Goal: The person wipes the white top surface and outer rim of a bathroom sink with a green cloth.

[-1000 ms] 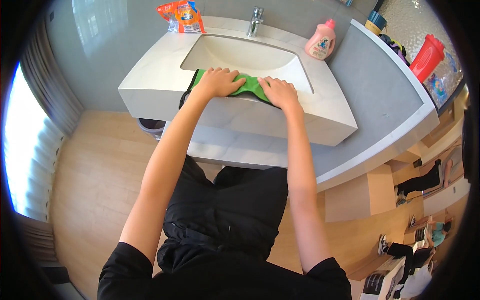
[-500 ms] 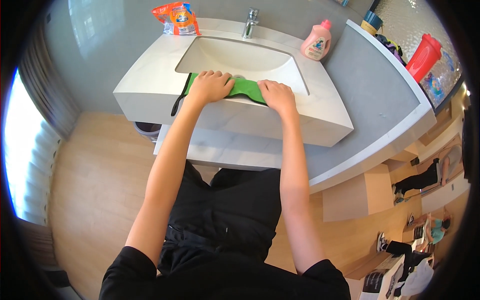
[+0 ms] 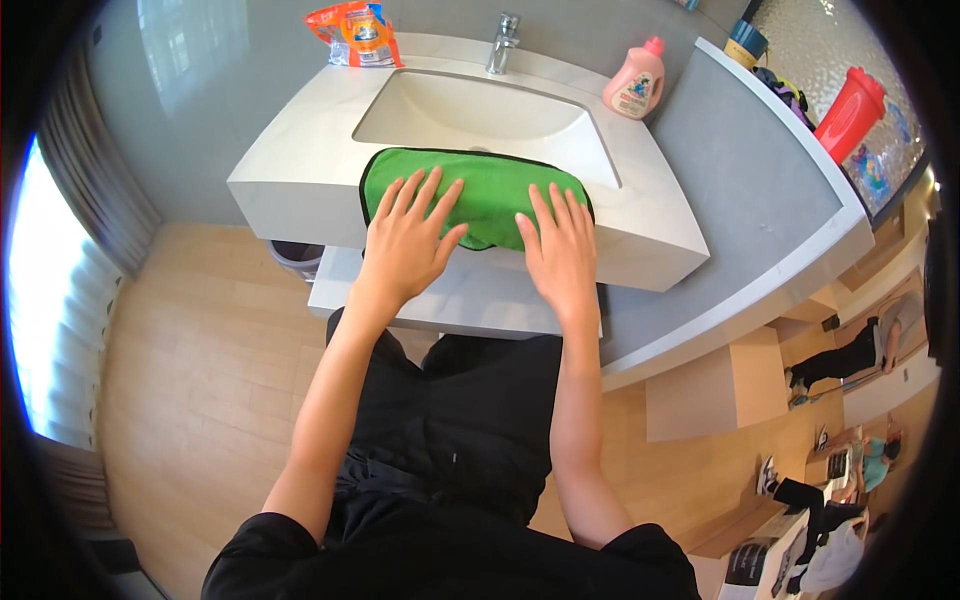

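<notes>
A green cloth (image 3: 490,190) with black edging hangs over the front rim of the white sink counter (image 3: 290,150), its upper edge reaching the basin. My left hand (image 3: 408,235) lies on the cloth's left part with fingers spread. On the cloth's right part rests my right hand (image 3: 560,240), fingers stretched out and slightly apart. Both palms face the cloth, and neither hand grips it. Behind the cloth is the basin (image 3: 470,110), with a chrome faucet (image 3: 503,45) at its back.
An orange bag (image 3: 355,35) stands at the counter's back left, a pink bottle (image 3: 636,80) at its back right. A grey partition (image 3: 740,190) rises on the right, with a red bottle (image 3: 850,115) beyond it. Below left is a bin (image 3: 296,258). Other people are far right.
The cloth was bunched along the counter edge under my curled hands. It is now spread wider and hangs down the front. My hands have moved nearer to me, and their fingers have straightened.
</notes>
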A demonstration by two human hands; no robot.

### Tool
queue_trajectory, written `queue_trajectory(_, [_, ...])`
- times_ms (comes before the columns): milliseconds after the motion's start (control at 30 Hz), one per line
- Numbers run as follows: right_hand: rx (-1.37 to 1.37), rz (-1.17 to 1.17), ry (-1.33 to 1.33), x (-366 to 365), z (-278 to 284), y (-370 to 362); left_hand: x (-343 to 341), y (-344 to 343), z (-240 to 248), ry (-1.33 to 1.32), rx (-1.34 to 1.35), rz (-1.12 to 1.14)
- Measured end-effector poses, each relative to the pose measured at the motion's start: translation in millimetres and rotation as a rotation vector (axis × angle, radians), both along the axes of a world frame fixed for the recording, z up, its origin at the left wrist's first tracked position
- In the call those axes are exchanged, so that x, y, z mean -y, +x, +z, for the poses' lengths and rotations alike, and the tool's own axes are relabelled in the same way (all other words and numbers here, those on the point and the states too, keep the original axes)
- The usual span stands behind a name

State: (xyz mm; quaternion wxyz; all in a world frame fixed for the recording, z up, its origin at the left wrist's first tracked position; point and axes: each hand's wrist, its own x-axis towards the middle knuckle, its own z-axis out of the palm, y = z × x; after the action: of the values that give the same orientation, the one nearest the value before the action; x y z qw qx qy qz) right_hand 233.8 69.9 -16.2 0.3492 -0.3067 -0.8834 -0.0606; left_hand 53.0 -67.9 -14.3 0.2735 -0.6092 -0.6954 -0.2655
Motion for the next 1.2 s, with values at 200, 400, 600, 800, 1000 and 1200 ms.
queue_trajectory(200, [-0.021,-0.013,0.006,9,0,1,3,-5,7,-0.034,0.038,-0.028])
queue_trajectory(400, [-0.009,-0.007,-0.022,-18,5,-14,-40,-28,5,-0.067,-0.034,-0.005])
queue_trajectory(600, [0.074,-0.062,-0.045,-61,1,-46,-88,-60,10,-0.167,0.067,-0.007])
queue_trajectory(800, [0.304,-0.096,-0.293,-89,34,-62,-120,-80,36,-0.533,0.248,0.029])
queue_trajectory(1000, [0.448,-0.13,-0.481,-88,53,-66,-121,-84,36,-0.398,0.303,0.035])
queue_trajectory(1200, [0.239,-0.075,-0.293,-85,25,-50,-101,-70,30,-0.293,0.224,0.054])
